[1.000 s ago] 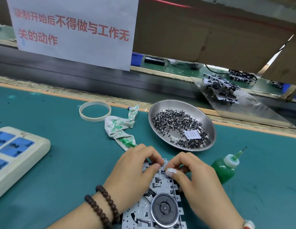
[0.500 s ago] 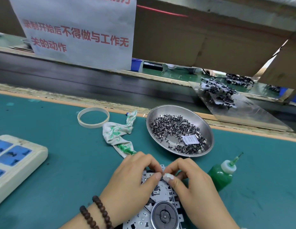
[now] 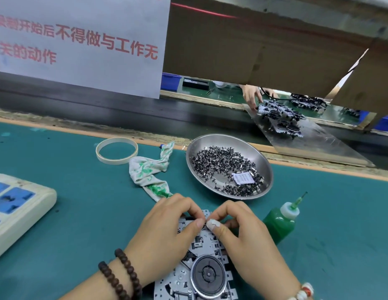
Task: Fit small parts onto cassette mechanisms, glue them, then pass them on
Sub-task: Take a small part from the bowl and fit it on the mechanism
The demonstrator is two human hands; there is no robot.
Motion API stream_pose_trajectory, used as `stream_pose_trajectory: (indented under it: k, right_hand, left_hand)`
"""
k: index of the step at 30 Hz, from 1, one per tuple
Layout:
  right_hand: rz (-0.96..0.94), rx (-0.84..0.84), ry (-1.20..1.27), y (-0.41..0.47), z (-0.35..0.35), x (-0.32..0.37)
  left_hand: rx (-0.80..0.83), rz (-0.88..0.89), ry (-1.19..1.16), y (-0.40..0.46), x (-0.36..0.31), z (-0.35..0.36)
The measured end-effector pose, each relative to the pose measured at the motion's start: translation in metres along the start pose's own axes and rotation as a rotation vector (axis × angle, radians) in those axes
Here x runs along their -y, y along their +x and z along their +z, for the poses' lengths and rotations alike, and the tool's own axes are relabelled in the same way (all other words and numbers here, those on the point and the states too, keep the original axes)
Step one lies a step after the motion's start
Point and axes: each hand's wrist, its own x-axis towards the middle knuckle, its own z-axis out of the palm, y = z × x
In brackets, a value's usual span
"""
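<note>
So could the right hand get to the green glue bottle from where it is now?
Probably yes. The green glue bottle stands upright just right of the right hand, with nothing between them, but its fingers are busy on the cassette mechanism.

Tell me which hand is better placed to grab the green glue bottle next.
Right. The right hand is beside the glue bottle, while the left hand is on the far side of the cassette mechanism, so it would probably have to cross over.
</note>
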Motion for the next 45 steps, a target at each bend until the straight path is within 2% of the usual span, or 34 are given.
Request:
stream_pose_trajectory:
  k: [4, 9, 16, 31, 38, 45]
  right_hand:
    - [0.016, 0.000, 0.027, 0.0000, 0.0018, -0.0021]
    - [0.156, 0.083, 0.289, -0.0032, 0.0024, -0.0044]
    - [0.241, 0.102, 0.464, -0.0018, 0.0037, -0.0027]
    - [0.264, 0.049, 0.470, 0.0004, 0.0082, -0.0006]
    - [0.306, 0.046, 0.476, 0.0014, 0.0089, -0.0009]
    - [0.227, 0.074, 0.396, -0.0039, 0.0056, 0.0003]
  left_hand:
    - [-0.007, -0.005, -0.008, 0.0014, -0.0014, 0.0003]
    - [-0.017, -0.012, -0.044, 0.0009, -0.0029, 0.0001]
    - [-0.013, -0.010, -0.057, 0.0002, -0.0030, 0.0002]
    - [-0.032, 0.054, -0.035, -0.0031, -0.0043, 0.0012]
    - [0.009, 0.091, -0.044, -0.0028, -0.0037, -0.0002]
    - [0.003, 0.154, 0.011, -0.0050, -0.0031, 0.0002]
